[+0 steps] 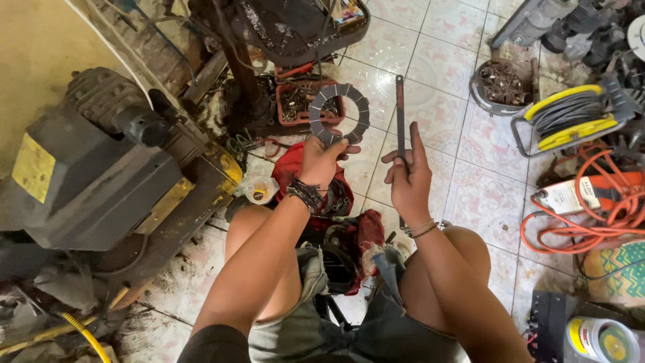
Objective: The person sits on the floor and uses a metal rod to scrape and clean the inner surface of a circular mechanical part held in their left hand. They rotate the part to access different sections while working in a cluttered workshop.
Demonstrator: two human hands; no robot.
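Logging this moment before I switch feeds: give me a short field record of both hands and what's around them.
left hand: grip shut on grey segmented metal ring disc, held up
right hand: grip shut on long thin dark metal bar, upright
floor: patterned pale tiles
right side: yellow cable reel, orange coiled cord
left side: grey motor unit

From where I'm watching, my left hand (321, 161) holds a segmented ring (339, 114) up by its lower edge, just left of the flat bar (400, 128) standing upright in my right hand (408, 178). Both hang above a rag (316, 202) lying on the tiled floor (430, 60) between my knees. A motor (101, 161) sits to the far left, a crate of parts (302, 101) lies beyond the ring, and a cable reel (571, 114) and coiled hose (591, 215) lie to the right.
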